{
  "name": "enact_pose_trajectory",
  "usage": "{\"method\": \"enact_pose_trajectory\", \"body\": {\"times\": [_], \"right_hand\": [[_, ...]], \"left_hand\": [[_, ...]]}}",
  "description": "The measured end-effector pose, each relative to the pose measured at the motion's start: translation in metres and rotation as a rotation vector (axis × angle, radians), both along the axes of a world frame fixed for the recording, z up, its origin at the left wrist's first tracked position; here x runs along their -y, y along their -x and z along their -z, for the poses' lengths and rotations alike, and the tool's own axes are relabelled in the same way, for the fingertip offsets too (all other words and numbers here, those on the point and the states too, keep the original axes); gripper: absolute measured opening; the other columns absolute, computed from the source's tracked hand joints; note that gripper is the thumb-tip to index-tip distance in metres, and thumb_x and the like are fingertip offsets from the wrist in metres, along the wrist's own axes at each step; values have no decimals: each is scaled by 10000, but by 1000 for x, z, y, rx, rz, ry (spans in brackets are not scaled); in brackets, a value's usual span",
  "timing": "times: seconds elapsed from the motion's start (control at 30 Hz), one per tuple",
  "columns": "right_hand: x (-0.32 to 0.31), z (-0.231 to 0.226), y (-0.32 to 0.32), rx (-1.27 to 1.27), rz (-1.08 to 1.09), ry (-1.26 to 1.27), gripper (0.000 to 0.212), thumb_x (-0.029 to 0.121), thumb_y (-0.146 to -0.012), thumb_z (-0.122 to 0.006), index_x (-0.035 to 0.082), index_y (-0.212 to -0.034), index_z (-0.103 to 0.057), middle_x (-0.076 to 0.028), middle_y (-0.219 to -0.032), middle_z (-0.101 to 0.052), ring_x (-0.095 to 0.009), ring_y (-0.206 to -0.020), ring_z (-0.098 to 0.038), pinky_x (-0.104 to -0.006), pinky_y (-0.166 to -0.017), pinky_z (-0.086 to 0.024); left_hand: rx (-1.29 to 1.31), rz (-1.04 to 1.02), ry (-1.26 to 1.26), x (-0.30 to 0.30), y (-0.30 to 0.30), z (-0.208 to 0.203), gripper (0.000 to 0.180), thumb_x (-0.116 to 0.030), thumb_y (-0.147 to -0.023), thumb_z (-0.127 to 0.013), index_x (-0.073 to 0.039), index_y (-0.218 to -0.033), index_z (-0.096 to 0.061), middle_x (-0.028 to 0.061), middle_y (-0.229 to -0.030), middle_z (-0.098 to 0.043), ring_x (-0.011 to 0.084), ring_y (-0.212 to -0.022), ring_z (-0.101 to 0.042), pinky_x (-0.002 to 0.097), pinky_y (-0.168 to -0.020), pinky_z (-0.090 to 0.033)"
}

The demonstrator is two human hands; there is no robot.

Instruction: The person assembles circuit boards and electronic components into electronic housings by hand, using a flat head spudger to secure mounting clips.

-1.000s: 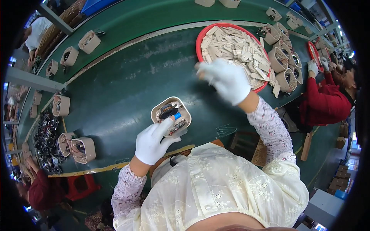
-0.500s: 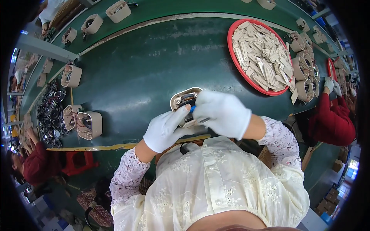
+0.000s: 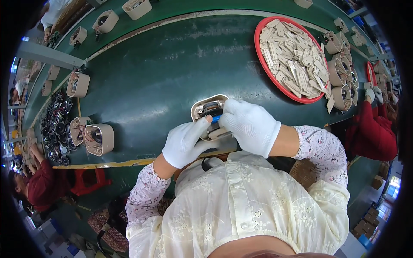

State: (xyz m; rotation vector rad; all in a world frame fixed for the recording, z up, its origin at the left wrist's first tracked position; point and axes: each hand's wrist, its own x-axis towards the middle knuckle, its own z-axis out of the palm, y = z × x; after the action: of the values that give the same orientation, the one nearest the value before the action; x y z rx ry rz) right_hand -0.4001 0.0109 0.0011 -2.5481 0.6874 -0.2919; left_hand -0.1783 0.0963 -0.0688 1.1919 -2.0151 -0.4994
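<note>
A beige plastic housing (image 3: 196, 106), rounded and open on top, is held just in from the bench's near edge. Inside it sit a dark round speaker (image 3: 211, 105) and a bright blue part (image 3: 216, 118). My left hand (image 3: 183, 144), in a white knit glove, grips the housing's near left side, its thumb reaching over the opening beside the blue part. The thumb's tip is bare. My right hand (image 3: 251, 127), gloved too, is closed over the housing's right side with curled fingers. Its fingertips are mostly hidden, and what they pinch cannot be seen.
At the right, a red round tray (image 3: 261, 56) is heaped with beige plastic strips (image 3: 292, 60). More housings (image 3: 342, 96) are stacked beyond it. Leftward stand two housings (image 3: 100, 139) beside a pile of black speakers (image 3: 57, 124). Co-workers in red sleeves (image 3: 370, 133) sit on both sides.
My right hand has shifted slightly and rotated at the housing's right edge. A thin dark piece seen under it before is now out of sight. My left hand keeps its grip.
</note>
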Motion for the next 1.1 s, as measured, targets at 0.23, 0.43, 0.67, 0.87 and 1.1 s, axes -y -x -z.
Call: {"method": "enact_pose_trajectory", "body": {"times": [0.23,0.43,0.67,0.87,1.1], "right_hand": [[-6,15,1,66,8,12,231,37,-754,-662,77,-979,-634,-131,-958,-538,-335,-871,-613,-430,-729,-537],[-10,12,-9,-66,86,62,185,62,-802,-636,87,-984,-627,-113,-961,-539,-304,-902,-628,-393,-706,-554],[-10,22,-9,24,107,101,157,102,-838,-648,97,-995,-637,-96,-952,-539,-282,-883,-633,-372,-703,-561],[8,28,2,256,44,-122,194,103,-849,-691,98,-1042,-693,-112,-960,-593,-308,-870,-637,-390,-746,-539],[1,5,13,349,-60,-279,249,189,-846,-726,117,-1085,-719,-72,-1034,-664,-266,-959,-670,-385,-766,-549]], "left_hand": [[-1,-36,8,1,2,3,865,-240,-708,-888,-69,-1457,-492,96,-769,-636,290,-633,-634,377,-573,-502],[19,-42,60,2,2,3,885,-242,-704,-892,-60,-1465,-478,104,-790,-641,300,-636,-634,377,-571,-500],[236,-29,185,-2,5,-8,452,-202,-745,-787,-199,-1192,-714,14,-819,-612,227,-688,-603,330,-588,-495],[258,-54,106,0,9,-28,311,-170,-763,-720,-217,-1070,-743,-16,-859,-587,206,-723,-603,330,-591,-499],[282,-58,36,-2,5,-30,287,-151,-808,-700,-189,-1092,-729,-17,-934,-638,197,-799,-664,332,-617,-529]]}}
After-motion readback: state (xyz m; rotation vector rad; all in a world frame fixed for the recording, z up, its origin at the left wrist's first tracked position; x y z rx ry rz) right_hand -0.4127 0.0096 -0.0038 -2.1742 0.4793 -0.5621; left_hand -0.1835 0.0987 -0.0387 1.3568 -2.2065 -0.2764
